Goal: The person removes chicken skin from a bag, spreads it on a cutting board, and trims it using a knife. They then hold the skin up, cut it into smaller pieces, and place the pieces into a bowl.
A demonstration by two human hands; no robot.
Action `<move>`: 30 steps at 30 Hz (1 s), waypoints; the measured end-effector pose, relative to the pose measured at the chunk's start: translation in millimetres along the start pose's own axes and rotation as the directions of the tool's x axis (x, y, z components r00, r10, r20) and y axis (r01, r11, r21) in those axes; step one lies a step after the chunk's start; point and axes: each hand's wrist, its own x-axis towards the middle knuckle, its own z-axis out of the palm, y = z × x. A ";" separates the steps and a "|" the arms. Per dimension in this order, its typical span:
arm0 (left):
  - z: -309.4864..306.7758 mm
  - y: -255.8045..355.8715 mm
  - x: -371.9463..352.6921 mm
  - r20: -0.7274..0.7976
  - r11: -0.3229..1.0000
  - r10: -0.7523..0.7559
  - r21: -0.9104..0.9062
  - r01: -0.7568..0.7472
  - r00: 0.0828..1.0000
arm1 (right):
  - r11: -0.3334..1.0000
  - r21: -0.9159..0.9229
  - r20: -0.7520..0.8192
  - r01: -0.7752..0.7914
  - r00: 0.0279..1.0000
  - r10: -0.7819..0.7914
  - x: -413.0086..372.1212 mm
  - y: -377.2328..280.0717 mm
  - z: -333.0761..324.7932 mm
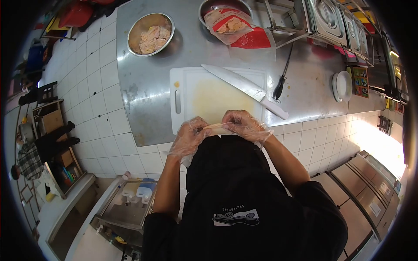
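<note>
Both hands wear clear plastic gloves and are close together at the near edge of a white cutting board (187,87). My left hand (190,135) and my right hand (244,124) pinch the two ends of a pale strip (215,129), possibly raw meat. A large knife (244,87) with a white handle lies diagonally across the board, its handle past the right edge. Yellowish stains mark the board's middle. Behind it, a steel bowl (150,35) holds pale raw pieces. Another bowl (224,5) has an open red and white bag (230,26) of similar pieces leaning over its rim.
A black-handled sharpening rod (281,82) lies right of the board on the steel table (143,91). Farther right are stacked white dishes (342,86) and a rack with steel containers (324,19). Another person (32,156) is at the far left. A steel cart (126,200) stands lower left.
</note>
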 end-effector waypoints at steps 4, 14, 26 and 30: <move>8.1 -20.3 28.8 -0.107 0.995 -0.002 -0.099 -0.009 0.994 | 0.905 -0.399 -0.097 0.150 0.974 -0.204 12.2 4.7 -11.2; 16.4 -12.9 96.3 -0.318 0.731 0.578 0.612 -0.303 0.751 | 0.361 -0.933 -0.235 -0.020 0.793 -0.562 44.5 29.2 -18.1; 29.7 -9.8 115.0 -0.528 0.692 0.664 0.702 -0.167 0.530 | 0.354 -0.900 -0.423 -0.255 0.706 -0.568 44.7 10.3 -22.5; 25.5 -8.5 105.9 -0.542 0.683 0.686 0.710 -0.173 0.485 | 0.415 -0.900 -0.389 -0.131 0.668 -0.635 37.6 9.0 -24.5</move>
